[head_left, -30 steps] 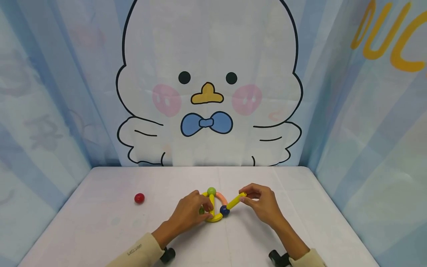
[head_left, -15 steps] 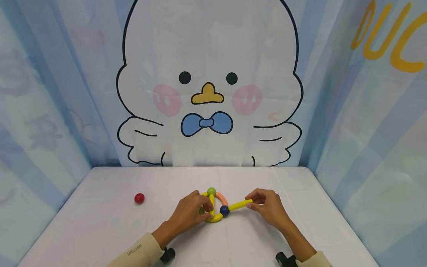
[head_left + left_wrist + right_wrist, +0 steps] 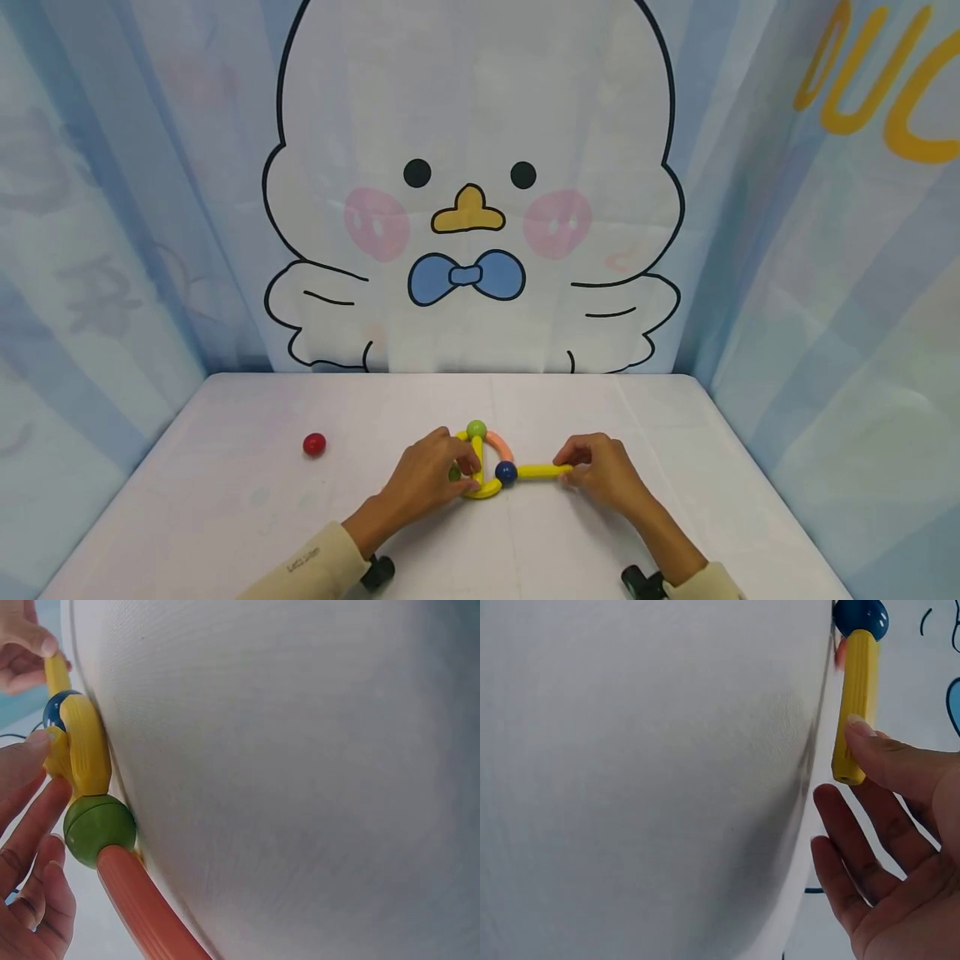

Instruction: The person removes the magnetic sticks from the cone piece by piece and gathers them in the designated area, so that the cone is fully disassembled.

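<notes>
We see two hands at work on a magnetic ball-and-rod figure near the middle of the pale tabletop [image 3: 262,517], the hands well apart with the dark blue ball [image 3: 506,473] between them. The right hand [image 3: 600,473] pinches the free end of a straight yellow rod [image 3: 542,472] between thumb and finger. In the right wrist view we note its other fingers spread loosely below the rod, whose far end meets the dark blue ball. The left hand [image 3: 431,468] pinches an inner yellow rod [image 3: 477,454], which runs to the light green ball [image 3: 476,429] at the far side of the figure. From that ball, a curved salmon rod [image 3: 501,446] arcs to the dark blue ball, and a curved yellow rod [image 3: 483,492] joins the dark blue ball on the near side. In the left wrist view, we find this curved piece also touching a dark green ball [image 3: 100,829], from which an orange-red rod [image 3: 154,907] extends toward the camera. We observe a red ball [image 3: 314,445] lying alone to the left, well apart from the figure. Behind the tabletop hangs a backdrop [image 3: 468,100] printed with a cartoon bird wearing a blue bow tie.
</notes>
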`<state>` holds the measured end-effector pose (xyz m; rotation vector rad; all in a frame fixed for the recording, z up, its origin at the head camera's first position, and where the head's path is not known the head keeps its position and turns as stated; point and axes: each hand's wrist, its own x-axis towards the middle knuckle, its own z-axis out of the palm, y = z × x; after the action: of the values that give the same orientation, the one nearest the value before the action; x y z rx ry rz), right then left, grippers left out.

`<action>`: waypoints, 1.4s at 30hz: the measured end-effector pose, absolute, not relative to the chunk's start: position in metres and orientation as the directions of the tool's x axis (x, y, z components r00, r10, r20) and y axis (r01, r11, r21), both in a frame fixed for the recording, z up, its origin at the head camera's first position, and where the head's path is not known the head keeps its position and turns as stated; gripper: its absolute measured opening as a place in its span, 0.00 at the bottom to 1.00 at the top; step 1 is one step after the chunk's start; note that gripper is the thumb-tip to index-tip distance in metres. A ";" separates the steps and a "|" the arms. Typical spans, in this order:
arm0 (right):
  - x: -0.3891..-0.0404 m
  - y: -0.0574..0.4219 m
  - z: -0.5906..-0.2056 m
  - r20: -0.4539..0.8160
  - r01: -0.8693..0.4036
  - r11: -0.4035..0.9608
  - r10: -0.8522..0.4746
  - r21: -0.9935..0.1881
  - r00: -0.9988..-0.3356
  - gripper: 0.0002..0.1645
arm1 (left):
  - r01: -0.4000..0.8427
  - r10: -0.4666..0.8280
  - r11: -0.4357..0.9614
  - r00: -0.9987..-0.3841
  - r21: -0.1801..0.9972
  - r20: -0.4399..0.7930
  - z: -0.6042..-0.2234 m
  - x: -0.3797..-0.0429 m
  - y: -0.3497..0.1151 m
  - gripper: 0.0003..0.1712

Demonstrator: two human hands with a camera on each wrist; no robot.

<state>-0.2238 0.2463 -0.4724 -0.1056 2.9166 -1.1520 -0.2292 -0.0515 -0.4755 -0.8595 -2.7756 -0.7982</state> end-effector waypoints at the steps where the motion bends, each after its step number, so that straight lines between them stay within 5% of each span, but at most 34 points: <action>1: -0.224 0.246 -0.473 0.019 -0.067 0.740 -0.073 -0.670 -0.997 0.17 | 0.558 0.490 0.699 -0.829 0.448 0.269 -0.475 -0.229 -0.052 0.12; 22: -0.224 0.231 -0.469 0.054 -0.136 0.788 -0.130 -0.601 -0.990 0.16 | 0.552 0.468 0.720 -0.834 0.421 0.293 -0.468 -0.226 -0.064 0.18; 42: -0.227 0.179 -0.462 0.214 -0.345 0.617 -0.279 -0.707 -0.936 0.16 | 0.474 0.438 0.762 -0.879 0.442 0.188 -0.472 -0.228 -0.109 0.14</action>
<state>-0.2268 0.1794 -0.4617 -0.5611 2.8985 -1.2951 -0.2278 -0.1090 -0.4724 -0.7467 -2.8795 -0.7527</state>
